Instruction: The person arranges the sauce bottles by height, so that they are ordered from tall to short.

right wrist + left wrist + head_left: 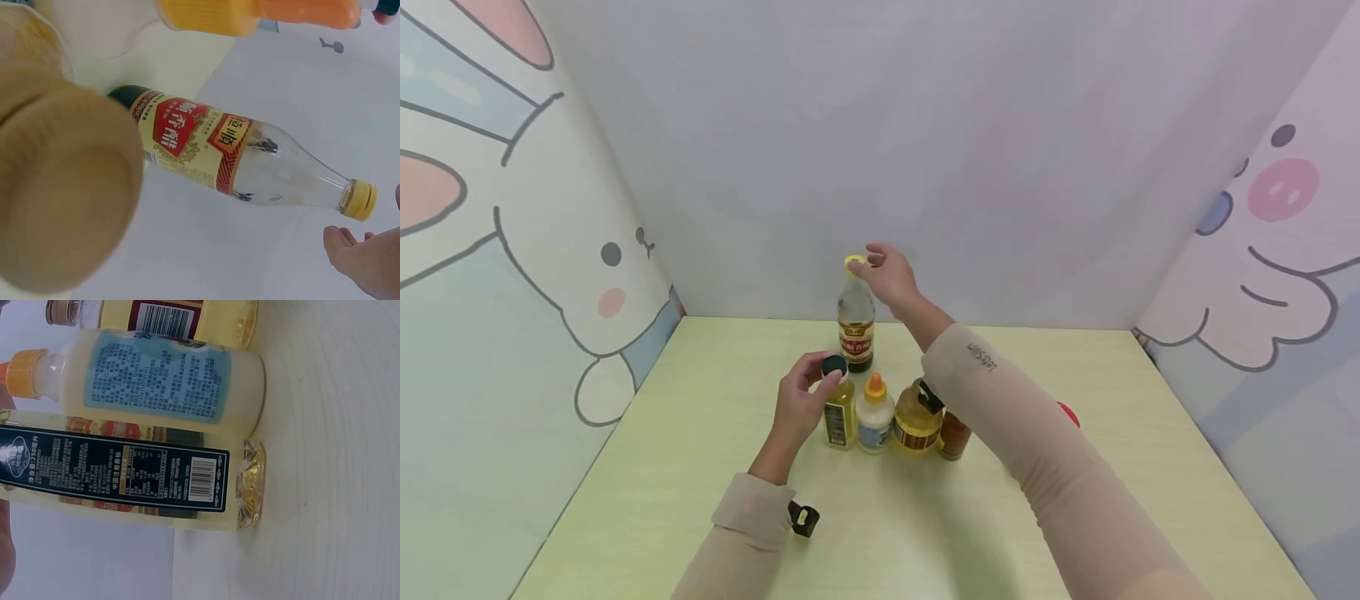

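Note:
My left hand (801, 392) has its thumb and fingers around the dark-capped top of a square oil bottle (839, 421). The left wrist view shows that oil bottle (119, 469) with its dark back label facing the camera. Farther back stands a tall vinegar bottle (856, 325), its yellow cap beside my right hand (889, 275). In the right wrist view, a small gap lies between the fingertips and the cap of the vinegar bottle (181, 140); the hand holds nothing.
A white squeeze bottle (875, 417) with an orange nozzle stands right of the oil bottle. Beside it are a rounder yellow oil bottle (916, 421) and a reddish-brown jar (953, 437). Something red (1069, 413) shows behind the right sleeve. Walls enclose the table (722, 358).

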`<state>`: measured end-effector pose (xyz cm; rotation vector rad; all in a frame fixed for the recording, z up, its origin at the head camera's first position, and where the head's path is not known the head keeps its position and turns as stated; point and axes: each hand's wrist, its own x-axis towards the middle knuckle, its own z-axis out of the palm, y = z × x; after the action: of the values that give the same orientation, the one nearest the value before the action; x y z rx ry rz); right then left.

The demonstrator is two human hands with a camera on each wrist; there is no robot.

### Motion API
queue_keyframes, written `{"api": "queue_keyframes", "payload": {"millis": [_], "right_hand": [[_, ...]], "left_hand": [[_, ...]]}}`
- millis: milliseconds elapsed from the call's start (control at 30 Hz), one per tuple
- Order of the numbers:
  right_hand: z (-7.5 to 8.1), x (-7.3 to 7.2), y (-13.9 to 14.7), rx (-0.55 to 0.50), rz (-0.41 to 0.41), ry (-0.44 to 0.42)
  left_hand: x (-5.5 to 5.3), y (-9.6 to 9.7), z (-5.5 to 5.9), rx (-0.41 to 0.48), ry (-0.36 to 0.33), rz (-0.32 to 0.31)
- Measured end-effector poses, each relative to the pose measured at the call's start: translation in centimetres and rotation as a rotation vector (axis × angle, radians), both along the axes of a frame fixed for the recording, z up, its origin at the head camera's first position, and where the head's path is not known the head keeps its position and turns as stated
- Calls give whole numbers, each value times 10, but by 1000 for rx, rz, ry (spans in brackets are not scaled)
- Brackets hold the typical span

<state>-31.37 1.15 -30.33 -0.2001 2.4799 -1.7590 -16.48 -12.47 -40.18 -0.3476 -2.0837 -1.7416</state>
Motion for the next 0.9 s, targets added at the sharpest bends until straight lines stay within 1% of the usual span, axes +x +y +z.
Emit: {"api": "queue_keyframes", "payload": {"millis": [200, 367, 567, 767, 900], "right_hand": [[6, 5, 13, 10, 16, 11], [6, 8, 24, 10, 22, 8], [10, 11, 37, -13, 10, 0], [13, 17, 51, -45, 14, -13], [13, 22, 61, -59, 31, -23]], "left_hand": [[0, 1, 1, 11, 15, 9], [0, 2, 1, 29, 5, 1], [0, 3, 1, 25, 14, -13], [0, 2, -1, 7, 11, -6], [0, 2, -1, 10, 6, 5]]}}
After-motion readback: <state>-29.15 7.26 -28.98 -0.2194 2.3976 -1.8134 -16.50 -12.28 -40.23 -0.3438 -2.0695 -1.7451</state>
